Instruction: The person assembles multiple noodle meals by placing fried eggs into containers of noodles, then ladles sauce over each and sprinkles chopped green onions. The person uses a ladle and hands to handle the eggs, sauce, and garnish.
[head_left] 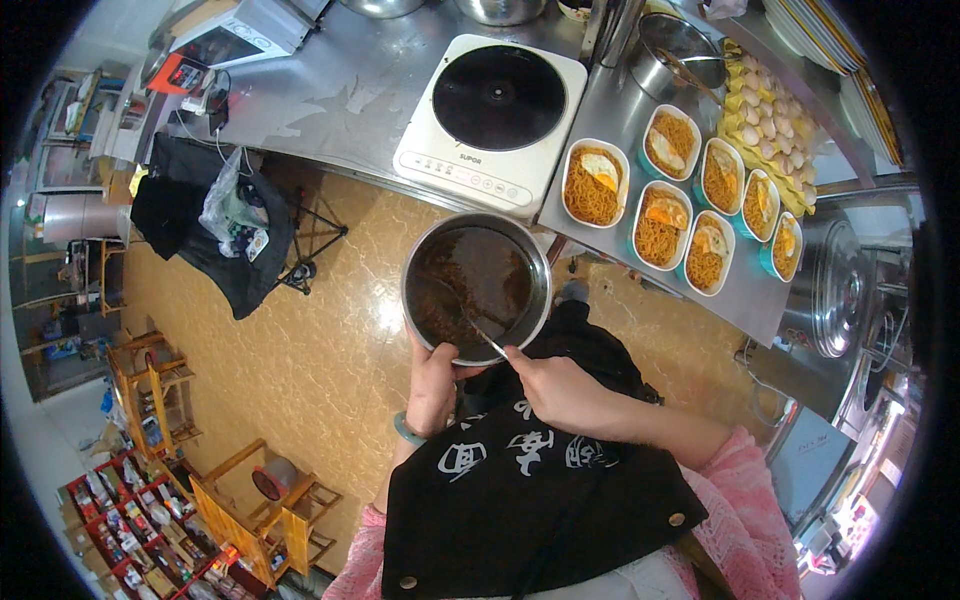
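Holding steel pot (543, 285) near tabletop (735, 302): L hand (434, 385) grasping near side, R hand (555, 387) grasping spoon (488, 342) in brown sauce (492, 272). 7 noodle tubs (624, 180) look done; stirring prob. unfinished.

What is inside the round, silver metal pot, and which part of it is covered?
Inside the round, silver metal pot is speckled, dark brown liquid. A thin, silver metal utensil in the bare right hand reaches in. The liquid hides the pot's bottom.

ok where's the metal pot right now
In the head view, the metal pot is near the middle, just below the white cooktop, held by the left hand.
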